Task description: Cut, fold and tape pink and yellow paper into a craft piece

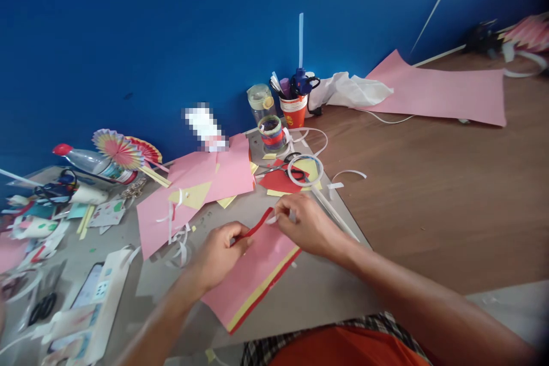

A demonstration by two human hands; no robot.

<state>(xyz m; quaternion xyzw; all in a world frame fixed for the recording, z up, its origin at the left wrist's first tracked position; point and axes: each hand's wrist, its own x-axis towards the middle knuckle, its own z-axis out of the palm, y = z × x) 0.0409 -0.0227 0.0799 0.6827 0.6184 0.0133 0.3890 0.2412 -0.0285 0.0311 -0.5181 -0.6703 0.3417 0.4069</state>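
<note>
The pink paper (257, 269) lies at the lower middle of the frame, its bordered sides slanting up rightward. The left hand (221, 254) pinches its far red edge (262, 219); the right hand (304, 223), nearer that edge's upper-right end, grips a white strip (271, 219).

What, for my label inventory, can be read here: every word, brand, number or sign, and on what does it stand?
No text can be read.
Orange cup: yellow mark, too blurred.
Red-capped bottle: label, too blurred.
Pixelated patch by the blue wall: nothing readable.
Pink sheet with red edges: no writing visible.
</note>
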